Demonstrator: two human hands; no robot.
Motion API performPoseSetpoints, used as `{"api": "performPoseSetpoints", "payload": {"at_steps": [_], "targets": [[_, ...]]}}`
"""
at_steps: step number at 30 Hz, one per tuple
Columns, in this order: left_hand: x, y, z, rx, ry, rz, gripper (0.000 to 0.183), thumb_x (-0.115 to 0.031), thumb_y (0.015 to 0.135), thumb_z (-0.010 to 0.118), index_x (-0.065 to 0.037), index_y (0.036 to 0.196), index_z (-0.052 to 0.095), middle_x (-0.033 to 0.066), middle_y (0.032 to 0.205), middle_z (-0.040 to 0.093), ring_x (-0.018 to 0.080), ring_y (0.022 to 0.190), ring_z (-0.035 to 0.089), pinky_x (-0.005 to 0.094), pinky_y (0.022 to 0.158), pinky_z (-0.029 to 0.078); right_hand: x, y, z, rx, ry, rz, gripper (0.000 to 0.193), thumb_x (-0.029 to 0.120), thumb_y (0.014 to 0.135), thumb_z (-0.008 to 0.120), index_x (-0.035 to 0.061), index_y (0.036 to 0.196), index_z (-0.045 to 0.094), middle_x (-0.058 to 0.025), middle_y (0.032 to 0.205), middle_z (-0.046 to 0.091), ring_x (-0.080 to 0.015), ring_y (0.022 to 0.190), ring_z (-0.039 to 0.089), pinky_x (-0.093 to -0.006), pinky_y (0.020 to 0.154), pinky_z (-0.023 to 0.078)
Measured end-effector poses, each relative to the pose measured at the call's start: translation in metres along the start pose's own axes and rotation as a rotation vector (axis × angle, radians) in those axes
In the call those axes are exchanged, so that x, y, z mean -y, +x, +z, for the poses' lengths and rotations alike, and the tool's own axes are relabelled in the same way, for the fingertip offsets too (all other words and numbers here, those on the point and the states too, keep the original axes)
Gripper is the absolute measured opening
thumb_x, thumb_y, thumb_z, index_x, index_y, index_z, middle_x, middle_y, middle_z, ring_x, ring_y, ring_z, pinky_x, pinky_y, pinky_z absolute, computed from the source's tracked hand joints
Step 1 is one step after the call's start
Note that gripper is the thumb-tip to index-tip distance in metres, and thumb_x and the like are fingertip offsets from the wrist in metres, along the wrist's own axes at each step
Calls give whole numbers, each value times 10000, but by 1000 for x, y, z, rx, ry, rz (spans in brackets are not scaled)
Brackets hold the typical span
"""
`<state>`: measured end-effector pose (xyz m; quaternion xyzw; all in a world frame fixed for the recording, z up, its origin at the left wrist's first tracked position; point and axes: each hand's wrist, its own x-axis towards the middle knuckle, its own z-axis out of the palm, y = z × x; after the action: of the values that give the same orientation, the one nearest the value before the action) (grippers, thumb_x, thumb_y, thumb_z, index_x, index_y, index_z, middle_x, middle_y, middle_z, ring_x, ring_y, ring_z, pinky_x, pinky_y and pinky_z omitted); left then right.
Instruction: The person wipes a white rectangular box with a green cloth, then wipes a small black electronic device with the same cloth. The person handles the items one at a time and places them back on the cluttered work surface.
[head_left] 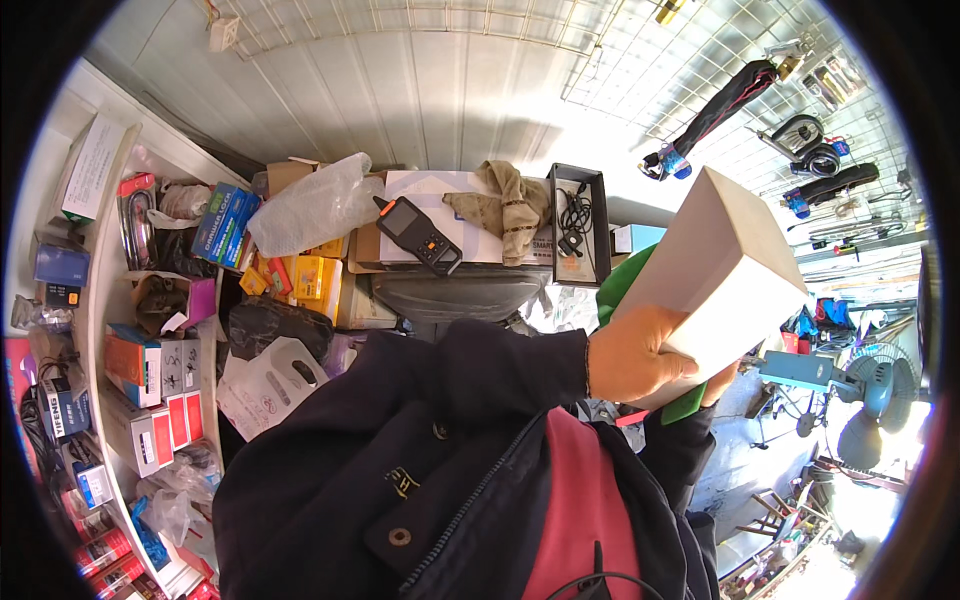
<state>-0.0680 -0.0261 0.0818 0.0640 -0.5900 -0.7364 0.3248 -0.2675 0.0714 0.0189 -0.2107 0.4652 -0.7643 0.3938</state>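
A long white cardboard box (700, 265) is held up tilted at the right, in front of my chest. My left hand (638, 357) is closed on its lower left side, with the thumb lying across the face nearest me. My right hand (722, 384) grips the box's lower right end, though most of its fingers are hidden behind it. Something green (685, 405) sticks out under the near end of the box. More green shows past its left side; what it is I cannot make out.
A handheld device with a screen (420, 234), a work glove (510, 210) and a black open box with a cable (580, 225) lie on the bench. Shelves of cartons (140, 430) stand left. Wire grid (700, 60) with hanging locks is at the upper right; a fan (875, 390) stands right.
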Motion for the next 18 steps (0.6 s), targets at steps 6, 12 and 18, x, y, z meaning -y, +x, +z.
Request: {"api": "performPoseSetpoints", "payload": {"at_steps": [6, 12, 18], "targets": [[6, 8, -12, -93, -32, -12, 488, -39, 907, 665, 25, 1379, 558, 157, 1252, 685, 224, 1165, 626, 379, 1021, 478, -28, -29, -6, 3, -87, 69, 891, 705, 1007, 462, 20, 1568, 361, -124, 1463, 538, -259, 1336, 522, -404, 1132, 401], [3, 12, -1, -125, 62, 85, 460, -29, 899, 654, 36, 1348, 576, 144, 1096, 709, 202, 1007, 657, 364, 916, 516, -34, -35, -15, 252, -197, 74, 886, 645, 931, 654, -35, 1450, 424, -175, 1334, 571, -272, 1208, 596, -395, 1043, 472], [14, 8, 9, -123, 166, 94, 465, -79, 940, 624, -15, 1399, 576, 191, 1117, 705, 294, 1023, 679, 373, 919, 509, -47, -36, -40, 389, -79, 57, 657, 484, 1019, 615, 38, 1477, 462, -114, 1392, 568, -269, 1285, 552, -397, 1129, 423]]}}
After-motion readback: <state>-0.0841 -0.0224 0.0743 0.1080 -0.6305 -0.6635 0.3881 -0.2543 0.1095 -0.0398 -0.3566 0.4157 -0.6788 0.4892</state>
